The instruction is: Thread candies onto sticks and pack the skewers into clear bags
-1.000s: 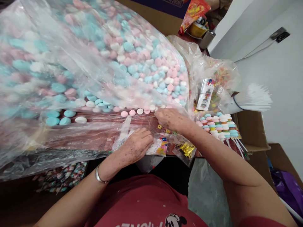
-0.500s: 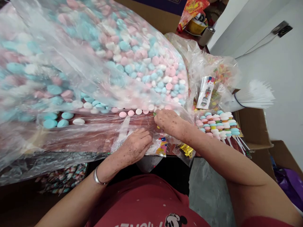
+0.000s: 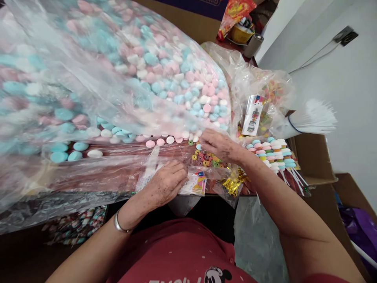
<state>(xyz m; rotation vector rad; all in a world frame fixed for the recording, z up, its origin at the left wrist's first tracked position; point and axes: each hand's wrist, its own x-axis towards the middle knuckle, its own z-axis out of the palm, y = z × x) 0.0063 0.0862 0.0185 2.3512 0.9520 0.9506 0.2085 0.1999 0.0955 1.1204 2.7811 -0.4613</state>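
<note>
My right hand (image 3: 216, 144) is closed, its fingers curled just above a scatter of small coloured gummy rings (image 3: 204, 160). A pale blue marshmallow (image 3: 198, 146) shows beside its fingertips; what they pinch is hidden. Close to the table's front edge, my left hand (image 3: 169, 177) is curled with its fingers together, beside colourful printed packets (image 3: 198, 184). Whatever it grips cannot be made out. Several marshmallows, including a pink one (image 3: 150, 144), lie in a row at the mouth of a huge clear bag (image 3: 118, 84) filled with pink, blue and white marshmallows.
Marshmallow-and-gummy skewers (image 3: 273, 155) lie at the right, near a bundle of white sticks (image 3: 316, 116). Gold twist ties (image 3: 232, 184) sit at the front edge. A printed card stack (image 3: 253, 116) rests on bagged gummies. Below left are more wrapped skewers (image 3: 79, 226); cardboard boxes (image 3: 313, 157) stand right.
My right hand has shifted slightly right and up, uncovering the gummy rings and a blue marshmallow. My left hand stays almost in place. The view has shifted a little.
</note>
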